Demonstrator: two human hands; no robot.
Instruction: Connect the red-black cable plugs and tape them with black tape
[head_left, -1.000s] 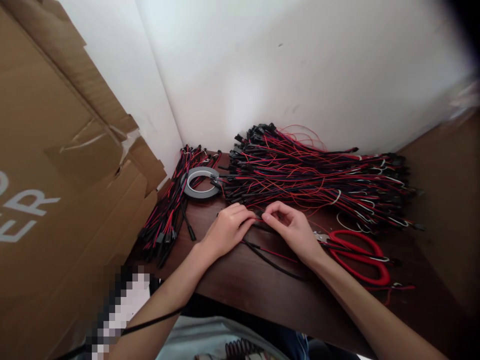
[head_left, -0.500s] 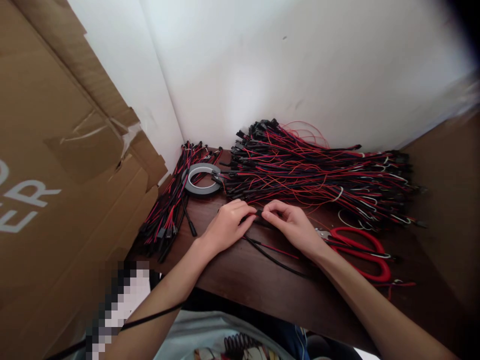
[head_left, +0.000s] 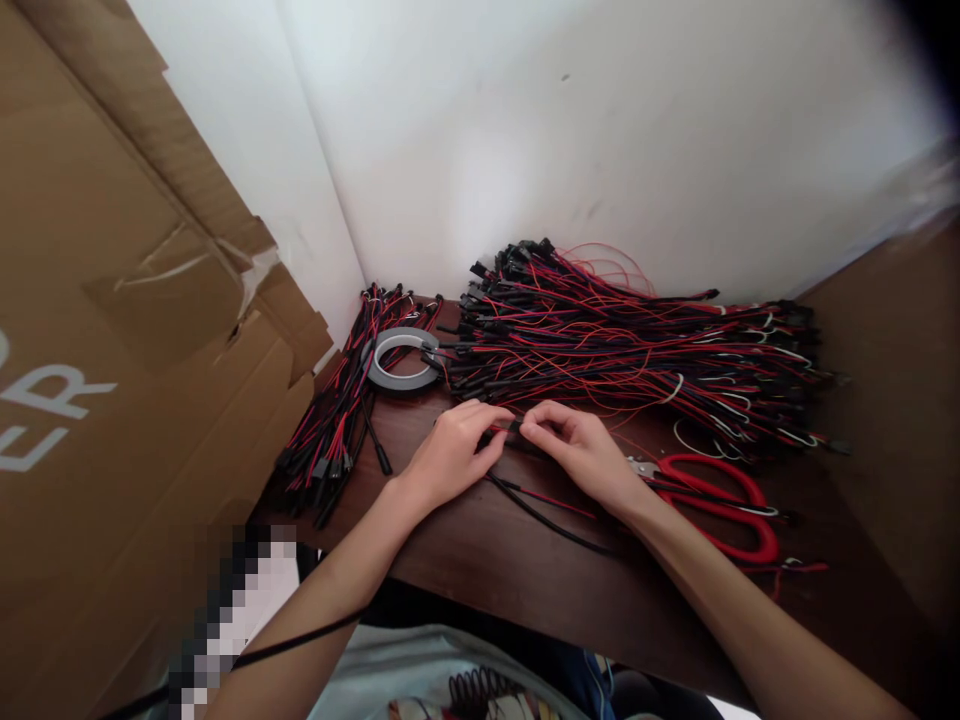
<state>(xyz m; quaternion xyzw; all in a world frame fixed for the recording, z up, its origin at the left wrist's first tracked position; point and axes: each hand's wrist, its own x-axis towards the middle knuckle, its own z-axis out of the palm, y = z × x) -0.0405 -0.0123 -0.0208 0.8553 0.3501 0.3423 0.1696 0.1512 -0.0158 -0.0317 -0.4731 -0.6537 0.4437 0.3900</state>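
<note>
Between my two hands is a small black connector (head_left: 514, 427) on a wire, partly covered by fingertips. My left hand (head_left: 459, 448) pinches the wire side, with thumb and forefinger close together and a bit of red wire showing. Thumb and forefinger of my right hand (head_left: 574, 448) are closed on the connector's right end. Below the hands, a black cable (head_left: 544, 520) with a red wire lies on the brown table (head_left: 480, 590). Scissors with red handles (head_left: 761, 540) lie to the right of my right hand, their blades partly hidden.
A large pile of red and black wire cables (head_left: 570, 345) lies behind my hands. A smaller bundle (head_left: 337, 410) is at the left, beside a roll of grey tape (head_left: 401, 380). A cardboard box (head_left: 150, 350) stands on the left, a white wall (head_left: 562, 150) behind.
Both hands stay in nearly the same place. The left fingers have shifted slightly at the connector, the left thumb and forefinger parting a little. The rest of the table looks unchanged.
</note>
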